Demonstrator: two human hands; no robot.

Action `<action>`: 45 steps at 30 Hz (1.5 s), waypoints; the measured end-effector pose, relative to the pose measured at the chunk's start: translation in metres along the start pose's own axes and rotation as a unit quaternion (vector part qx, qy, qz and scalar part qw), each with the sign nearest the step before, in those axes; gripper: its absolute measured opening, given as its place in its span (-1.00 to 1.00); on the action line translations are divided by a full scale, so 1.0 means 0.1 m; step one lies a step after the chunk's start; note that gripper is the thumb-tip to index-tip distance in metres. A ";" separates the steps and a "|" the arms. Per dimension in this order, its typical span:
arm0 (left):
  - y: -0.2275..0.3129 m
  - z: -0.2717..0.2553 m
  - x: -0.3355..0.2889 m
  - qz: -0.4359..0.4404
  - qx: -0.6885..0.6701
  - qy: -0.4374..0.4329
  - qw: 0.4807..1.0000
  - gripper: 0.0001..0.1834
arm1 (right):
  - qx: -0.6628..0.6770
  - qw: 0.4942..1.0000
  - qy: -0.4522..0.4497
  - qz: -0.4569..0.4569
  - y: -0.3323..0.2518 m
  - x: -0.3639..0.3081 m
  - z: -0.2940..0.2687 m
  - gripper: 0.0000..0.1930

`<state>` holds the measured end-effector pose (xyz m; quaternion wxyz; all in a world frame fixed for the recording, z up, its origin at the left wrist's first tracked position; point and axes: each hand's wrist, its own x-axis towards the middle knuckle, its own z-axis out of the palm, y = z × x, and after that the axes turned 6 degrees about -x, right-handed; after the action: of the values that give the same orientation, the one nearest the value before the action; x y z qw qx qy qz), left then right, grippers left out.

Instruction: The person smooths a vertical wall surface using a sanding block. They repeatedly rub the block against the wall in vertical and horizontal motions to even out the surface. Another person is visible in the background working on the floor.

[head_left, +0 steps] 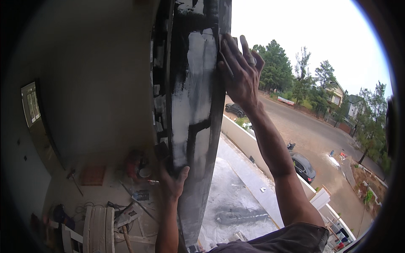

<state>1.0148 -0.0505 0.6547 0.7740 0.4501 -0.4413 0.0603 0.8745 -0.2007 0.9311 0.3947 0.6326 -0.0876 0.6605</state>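
A tall black post [196,139], smeared with white and grey filler, rises through the middle of the view. High on its right edge, my right hand [242,76] presses a thin dark flat pad [226,63] against the side face. The fingers point upward along it, and the pad's exact kind is hard to make out. Lower down, my left hand [172,183] grips the post's left edge with the thumb on the front. Its fingers are partly lost in shadow. Just above them is a small dark block [161,150], and whether the hand touches it I cannot tell.
Left lies a dim room with a wooden bench [99,227], a hammer [75,181], cables and scattered tools on its floor. Right, far below, are a dusty paved yard [236,202], a low wall [240,139], a parked dark car [303,166], a road and trees.
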 end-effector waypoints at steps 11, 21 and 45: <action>-0.04 -0.06 -0.06 -0.009 -0.026 -0.017 0.999 -0.23 | -0.014 0.974 0.125 -0.188 0.73 2.10 0.37 -0.57; -0.20 -0.01 -0.09 0.016 -0.054 0.010 0.998 -0.32 | -0.012 0.996 0.041 -0.078 0.81 1.79 0.44 -0.52; -0.22 -0.07 -0.07 0.026 -0.013 0.008 1.000 -0.23 | -0.218 0.948 -0.005 -0.233 1.76 2.68 0.44 -0.58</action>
<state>1.0260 -0.0555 0.6344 0.7813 0.4279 -0.4477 0.0783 0.8275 -0.2359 1.2493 0.6657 0.5369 -0.0818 0.5118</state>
